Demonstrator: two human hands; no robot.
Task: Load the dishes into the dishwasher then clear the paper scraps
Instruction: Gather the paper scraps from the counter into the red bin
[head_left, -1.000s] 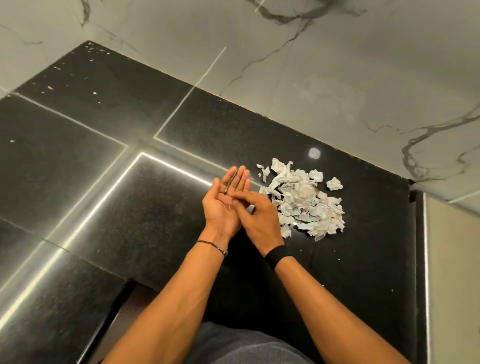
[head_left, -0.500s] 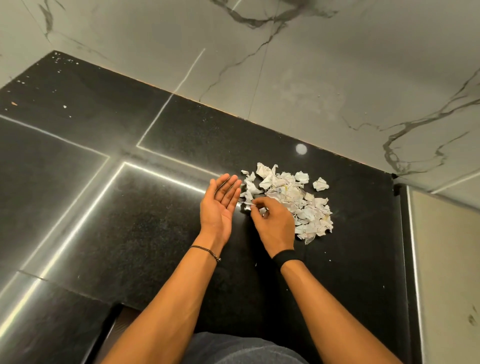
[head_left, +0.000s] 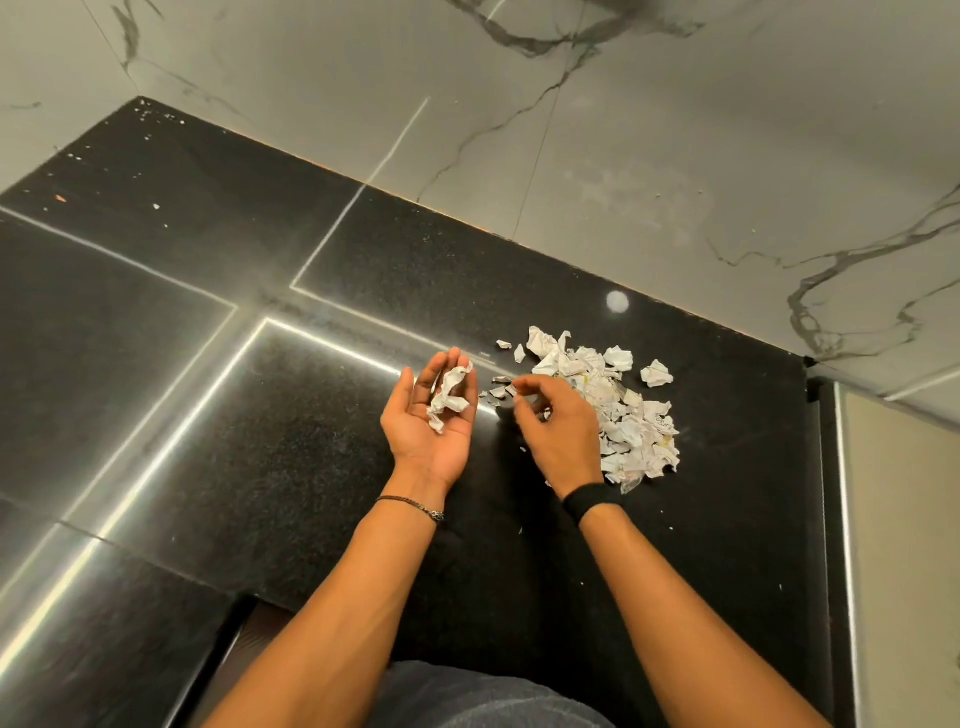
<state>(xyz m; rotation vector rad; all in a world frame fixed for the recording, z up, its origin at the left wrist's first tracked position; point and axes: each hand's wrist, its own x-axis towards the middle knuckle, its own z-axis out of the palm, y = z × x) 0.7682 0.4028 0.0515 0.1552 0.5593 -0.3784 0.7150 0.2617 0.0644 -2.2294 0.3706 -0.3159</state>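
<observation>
The left hand (head_left: 423, 431) is palm up over the black counter (head_left: 260, 441), fingers loose, and 1 crumpled paper scrap (head_left: 451, 395) rests in it. Just to the right, the right hand (head_left: 558, 431) curls its fingers down at the left edge of the pile of paper scraps (head_left: 623, 415); I cannot tell if it pinches a piece

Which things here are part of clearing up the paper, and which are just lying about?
Job: scrap pile; crumpled scrap in left hand; right hand at the pile's edge.
Lying about: pale specks on the counter, far corner.
</observation>
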